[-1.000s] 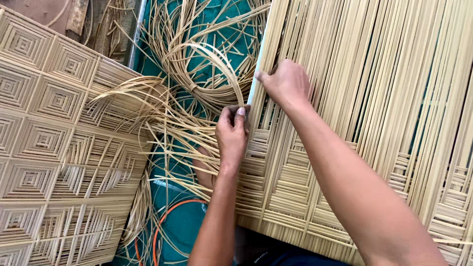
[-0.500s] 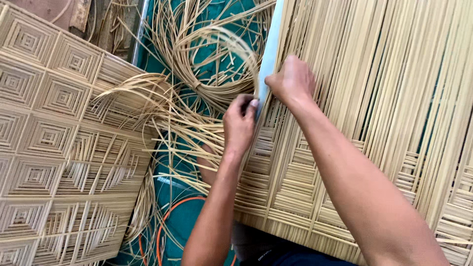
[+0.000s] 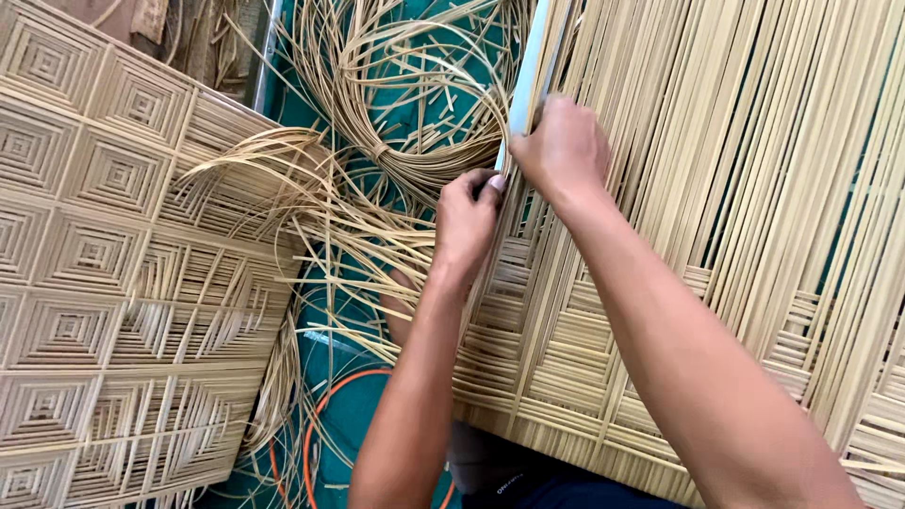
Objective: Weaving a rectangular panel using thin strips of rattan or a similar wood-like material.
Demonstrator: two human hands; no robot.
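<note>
Fingertips of the right hand (image 3: 563,148) hidden among mat strips (image 3: 716,160), closed on a white rod (image 3: 525,75); left hand (image 3: 464,221) pinches a strip beside it.

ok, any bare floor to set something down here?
Barely. One small teal patch inside the orange cord, between the finished woven panel and the left hand's forearm. Loose strips crowd the top; the half-woven mat fills the right.

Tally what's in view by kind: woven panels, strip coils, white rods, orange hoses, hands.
Woven square-patterned cane panels: 2
Loose cane strip coil: 1
White flat rod: 1
Orange hose: 1
Hands: 2, left hand, right hand
Total: 7
</note>
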